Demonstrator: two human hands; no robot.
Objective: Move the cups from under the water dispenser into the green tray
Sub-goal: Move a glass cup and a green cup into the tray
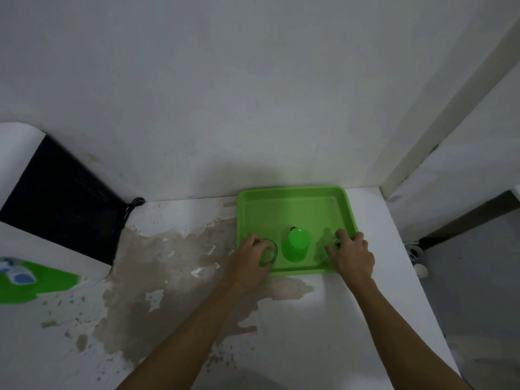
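Observation:
The green tray [292, 205] lies on the white table against the wall. Three cups stand along its near side. My left hand [250, 256] is closed around a clear glass cup [270, 251] at the tray's near left corner. A green plastic cup [296, 244] stands free in the middle. My right hand [351, 253] grips another clear glass cup [327, 246] at the near right, mostly hidden by my fingers. The water dispenser [42, 220] sits at the far left, white with a dark back panel.
The table top [323, 319] has a large patch of peeled, brownish surface left of the tray. A black cord [135, 205] hangs by the dispenser. The table's right edge drops to the floor, where small white objects [419, 270] lie.

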